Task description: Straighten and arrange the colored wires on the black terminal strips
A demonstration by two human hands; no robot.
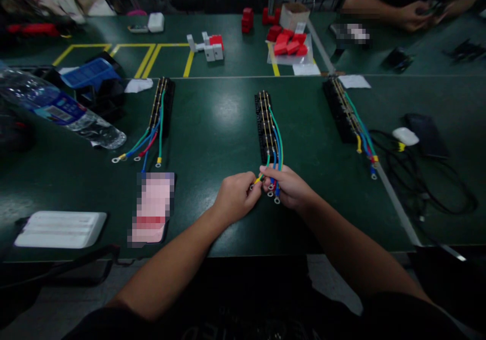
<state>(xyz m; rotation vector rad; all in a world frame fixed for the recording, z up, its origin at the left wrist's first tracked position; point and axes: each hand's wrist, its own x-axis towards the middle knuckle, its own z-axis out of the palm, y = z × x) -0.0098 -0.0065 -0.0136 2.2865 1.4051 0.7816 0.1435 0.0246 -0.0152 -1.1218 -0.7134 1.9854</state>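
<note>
A black terminal block (266, 122) with brass-coloured strips lies lengthwise in front of me. Green and blue wires run from it toward my hands and end in ring lugs. My left hand (237, 196) pinches the yellow-sleeved lug end of one green wire (268, 161). Fingers of my right hand (290, 185) are wrapped round the wire bundle (280, 147) close below the block. Several ring lugs (277, 199) with blue and red sleeves stick out under that hand.
Similar wired blocks lie at left (164, 107) and right (339, 110). A water bottle (64, 110), a phone (154, 203) and a white power bank (61, 228) are to the left. Black cable (448, 193) coils at right. Red parts (290, 44) lie farther back; another person's hands (421, 16) hold something.
</note>
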